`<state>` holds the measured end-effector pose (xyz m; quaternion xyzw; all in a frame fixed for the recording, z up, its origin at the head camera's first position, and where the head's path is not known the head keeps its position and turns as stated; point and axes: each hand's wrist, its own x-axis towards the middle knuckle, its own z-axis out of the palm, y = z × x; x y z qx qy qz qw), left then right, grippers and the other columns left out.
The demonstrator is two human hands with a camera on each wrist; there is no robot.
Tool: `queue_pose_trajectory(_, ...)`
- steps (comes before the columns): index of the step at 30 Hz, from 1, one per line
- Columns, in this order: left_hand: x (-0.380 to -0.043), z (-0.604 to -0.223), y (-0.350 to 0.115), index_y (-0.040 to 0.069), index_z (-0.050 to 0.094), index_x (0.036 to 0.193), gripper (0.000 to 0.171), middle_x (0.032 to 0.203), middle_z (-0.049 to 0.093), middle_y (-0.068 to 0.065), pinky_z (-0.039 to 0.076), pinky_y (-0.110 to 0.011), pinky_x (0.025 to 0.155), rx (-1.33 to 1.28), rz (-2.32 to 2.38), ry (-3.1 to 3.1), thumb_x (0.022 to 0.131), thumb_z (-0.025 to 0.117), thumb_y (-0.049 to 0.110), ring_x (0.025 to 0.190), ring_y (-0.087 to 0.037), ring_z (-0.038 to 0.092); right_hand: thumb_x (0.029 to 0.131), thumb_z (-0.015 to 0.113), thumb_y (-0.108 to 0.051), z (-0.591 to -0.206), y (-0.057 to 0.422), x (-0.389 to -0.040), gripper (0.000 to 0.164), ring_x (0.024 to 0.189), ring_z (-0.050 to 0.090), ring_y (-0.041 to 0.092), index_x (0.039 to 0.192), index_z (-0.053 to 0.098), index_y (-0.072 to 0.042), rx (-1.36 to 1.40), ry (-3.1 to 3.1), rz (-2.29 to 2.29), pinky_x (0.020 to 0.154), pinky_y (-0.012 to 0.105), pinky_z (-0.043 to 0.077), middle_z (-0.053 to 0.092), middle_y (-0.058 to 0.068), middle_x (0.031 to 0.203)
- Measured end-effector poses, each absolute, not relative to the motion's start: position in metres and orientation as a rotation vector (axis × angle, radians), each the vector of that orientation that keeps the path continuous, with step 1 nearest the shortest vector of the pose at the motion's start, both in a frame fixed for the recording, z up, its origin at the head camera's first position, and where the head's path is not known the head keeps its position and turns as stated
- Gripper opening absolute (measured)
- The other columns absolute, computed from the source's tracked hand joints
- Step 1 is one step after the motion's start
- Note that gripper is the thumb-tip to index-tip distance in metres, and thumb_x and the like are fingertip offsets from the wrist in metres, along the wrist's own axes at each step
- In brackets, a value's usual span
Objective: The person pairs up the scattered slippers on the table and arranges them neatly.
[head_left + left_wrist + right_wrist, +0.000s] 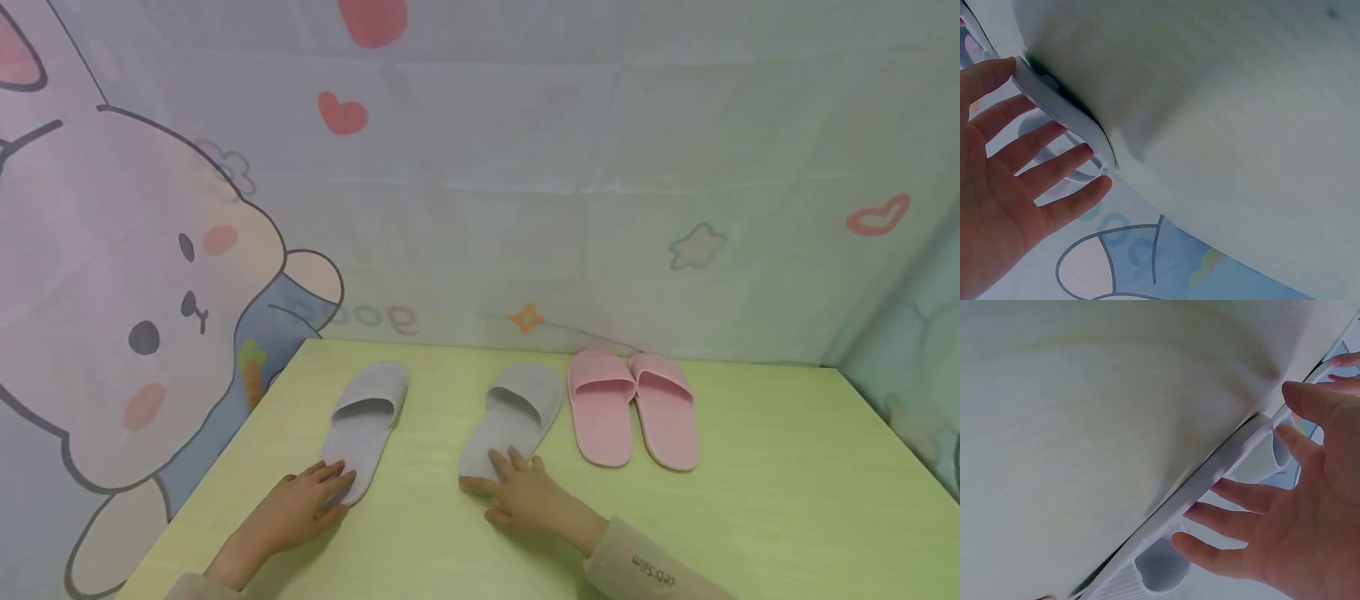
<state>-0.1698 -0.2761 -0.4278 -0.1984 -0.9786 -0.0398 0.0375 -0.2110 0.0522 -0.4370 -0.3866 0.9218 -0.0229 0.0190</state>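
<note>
Two grey slippers lie apart on the table, toes pointing away from me. Over the heel of the left grey slipper (360, 442), my left hand (297, 508) has its fingers spread. The left wrist view shows the thumb at the heel's edge and the fingers reaching over the sole (1066, 111). On the right grey slipper (498, 431), which tilts toward the right, my right hand (536, 500) spreads its fingers across the heel. In the right wrist view those straight fingers (1232, 522) reach over its insole, not curled round it.
A pair of pink slippers, the left one (603, 429) and the right one (667, 421), lies side by side just right of the grey ones. The yellow-green table (787, 500) meets a cloth backdrop (600, 208) printed with a rabbit (172, 275) and hearts.
</note>
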Motion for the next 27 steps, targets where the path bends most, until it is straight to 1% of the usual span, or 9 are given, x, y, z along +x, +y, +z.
queue_pose_trajectory(4, -0.169, -0.429, -0.277, 0.01, 0.058, 0.117, 0.04, 0.122, 0.056, -0.016, 0.046, -0.054, 0.072, -0.629, -0.135, -3.0, 0.081, 0.061, 0.027, 0.11, -0.038, 0.052, 0.087, 0.051, -0.038, -0.439, 0.05, -0.213, 0.047, 0.119, 0.042, 0.044, 0.132, 0.038, -0.04, -1.235, 2.895, -0.027, 0.088, 0.06, 0.039, 0.039, 0.019, 0.134)
queue_pose_trajectory(10, -0.17, -0.429, -0.279, 0.011, 0.06, 0.116, 0.038, 0.121, 0.058, -0.013, 0.046, -0.051, 0.069, -0.659, -0.143, -2.958, 0.081, 0.061, 0.026, 0.109, -0.036, 0.054, 0.087, 0.049, -0.043, -0.439, 0.047, -0.216, 0.044, 0.111, 0.049, 0.037, 0.13, 0.04, -0.042, -1.259, 2.958, 0.097, 0.084, 0.054, 0.043, 0.045, 0.017, 0.127)
queue_pose_trajectory(19, -0.171, -0.429, -0.279, 0.013, 0.06, 0.116, 0.038, 0.123, 0.057, -0.012, 0.046, -0.054, 0.069, -0.654, -0.175, -2.981, 0.081, 0.061, 0.027, 0.11, -0.036, 0.053, 0.087, 0.048, -0.044, -0.435, 0.04, -0.216, 0.044, 0.103, 0.054, 0.035, 0.13, 0.041, -0.039, -1.258, 2.981, 0.182, 0.084, 0.05, 0.045, 0.048, 0.019, 0.125)
queue_pose_trajectory(23, -0.171, -0.428, -0.279, 0.013, 0.06, 0.116, 0.037, 0.123, 0.057, -0.012, 0.045, -0.056, 0.068, -0.636, -0.199, -2.999, 0.082, 0.061, 0.026, 0.111, -0.037, 0.052, 0.087, 0.048, -0.043, -0.433, 0.037, -0.216, 0.042, 0.096, 0.058, 0.032, 0.128, 0.043, -0.039, -1.271, 3.004, 0.202, 0.083, 0.047, 0.046, 0.051, 0.018, 0.122)
queue_pose_trajectory(27, -0.172, -0.429, -0.279, 0.013, 0.06, 0.117, 0.037, 0.123, 0.056, -0.013, 0.045, -0.055, 0.069, -0.631, -0.19, -3.016, 0.082, 0.06, 0.026, 0.111, -0.038, 0.052, 0.086, 0.049, -0.044, -0.433, 0.036, -0.216, 0.041, 0.088, 0.059, 0.029, 0.127, 0.045, -0.04, -1.275, 3.032, 0.25, 0.08, 0.044, 0.047, 0.054, 0.017, 0.119)
